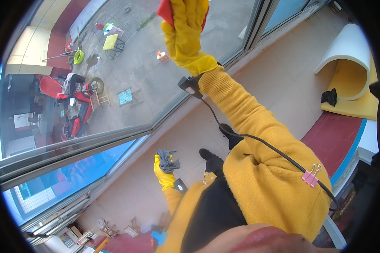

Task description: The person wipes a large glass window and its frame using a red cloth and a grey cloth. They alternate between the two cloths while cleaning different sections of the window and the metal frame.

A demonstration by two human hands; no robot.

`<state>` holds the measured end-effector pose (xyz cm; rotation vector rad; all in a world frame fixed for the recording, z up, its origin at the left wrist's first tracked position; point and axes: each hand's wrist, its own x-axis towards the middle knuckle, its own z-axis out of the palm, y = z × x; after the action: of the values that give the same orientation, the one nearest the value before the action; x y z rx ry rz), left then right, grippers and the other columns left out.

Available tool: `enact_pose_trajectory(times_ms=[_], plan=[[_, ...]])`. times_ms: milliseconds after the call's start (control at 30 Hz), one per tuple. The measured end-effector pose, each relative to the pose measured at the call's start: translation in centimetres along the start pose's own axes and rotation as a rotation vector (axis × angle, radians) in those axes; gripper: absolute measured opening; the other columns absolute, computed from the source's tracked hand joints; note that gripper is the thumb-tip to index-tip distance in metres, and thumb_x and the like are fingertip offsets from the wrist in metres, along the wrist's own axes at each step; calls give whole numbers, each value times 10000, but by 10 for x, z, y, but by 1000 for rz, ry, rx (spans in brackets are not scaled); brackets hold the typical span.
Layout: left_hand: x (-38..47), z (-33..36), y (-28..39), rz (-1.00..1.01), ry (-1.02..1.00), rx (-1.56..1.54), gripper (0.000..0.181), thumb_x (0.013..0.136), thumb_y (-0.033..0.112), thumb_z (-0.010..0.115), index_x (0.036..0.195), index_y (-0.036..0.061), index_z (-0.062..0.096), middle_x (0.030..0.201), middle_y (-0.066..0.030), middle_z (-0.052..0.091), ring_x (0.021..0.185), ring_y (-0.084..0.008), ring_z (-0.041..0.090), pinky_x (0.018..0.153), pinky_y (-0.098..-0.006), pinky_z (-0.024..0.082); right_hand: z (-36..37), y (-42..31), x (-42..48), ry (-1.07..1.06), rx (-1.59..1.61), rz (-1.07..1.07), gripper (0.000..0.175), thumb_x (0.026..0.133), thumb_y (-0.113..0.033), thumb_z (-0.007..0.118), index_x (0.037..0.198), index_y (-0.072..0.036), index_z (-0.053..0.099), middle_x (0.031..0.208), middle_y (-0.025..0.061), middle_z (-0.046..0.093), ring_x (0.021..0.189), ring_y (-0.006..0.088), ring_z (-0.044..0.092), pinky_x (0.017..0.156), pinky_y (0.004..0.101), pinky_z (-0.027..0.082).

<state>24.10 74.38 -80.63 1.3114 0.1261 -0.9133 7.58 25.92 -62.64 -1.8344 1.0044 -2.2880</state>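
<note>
My right hand, in a yellow rubber glove, reaches up in front of the large window pane. Its fingers lie flat over a red cloth, whose edges show on both sides of the fingers. Whether the cloth touches the glass cannot be told. Lower down, my left hand, also gloved in yellow, holds a crumpled grey cloth above the tiled floor. A black device with a cable sits at the right wrist, and another black device at the left wrist.
Window frame rails meet in a corner at the sill. Through the glass show a red scooter, stools and a pump bottle. A curved white panel on a yellow mat stands at right. Small wooden stools stand lower left.
</note>
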Motion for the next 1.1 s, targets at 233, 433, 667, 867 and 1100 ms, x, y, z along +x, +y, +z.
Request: enact_pose_trajectory(times_ms=[233,433,667,867,1100], plan=[[-14,4,-17,-35,-23,249,346,1099,379,499,1202,88,653,1032,-92,738,874,-259,719,738,-379,587,-15,158,-129,57,48,643,685,1059,-200,547,1664,-128,234,1737,136,145,1595,312,184,1269,352,180],[1,41,-18,-74,37,-39,326,1102,340,499,1201,64,641,988,-77,726,841,-235,709,707,-360,575,-49,224,-164,70,159,1321,590,1065,-211,549,1592,-103,305,1599,136,266,1465,293,291,1179,338,256],[16,87,20,64,-68,155,435,1095,425,480,1252,63,663,1066,-113,749,849,-269,725,666,-365,586,-21,201,-52,-1,515,1145,487,1073,-223,550,1507,-74,388,1437,136,407,1313,270,416,1074,321,345],[1,78,22,154,-27,67,378,1080,311,533,1278,6,635,1024,-140,732,777,-242,711,635,-337,565,-66,124,-58,-270,809,1151,411,1079,-233,552,1434,-49,460,1299,137,528,1183,251,523,984,307,421],[-14,27,22,219,102,-115,333,1113,291,455,1270,58,632,1127,-157,747,901,-348,766,709,-416,644,-123,34,-106,-633,981,1288,347,1086,-245,553,1349,-20,543,1137,137,669,1031,228,648,879,291,510]])
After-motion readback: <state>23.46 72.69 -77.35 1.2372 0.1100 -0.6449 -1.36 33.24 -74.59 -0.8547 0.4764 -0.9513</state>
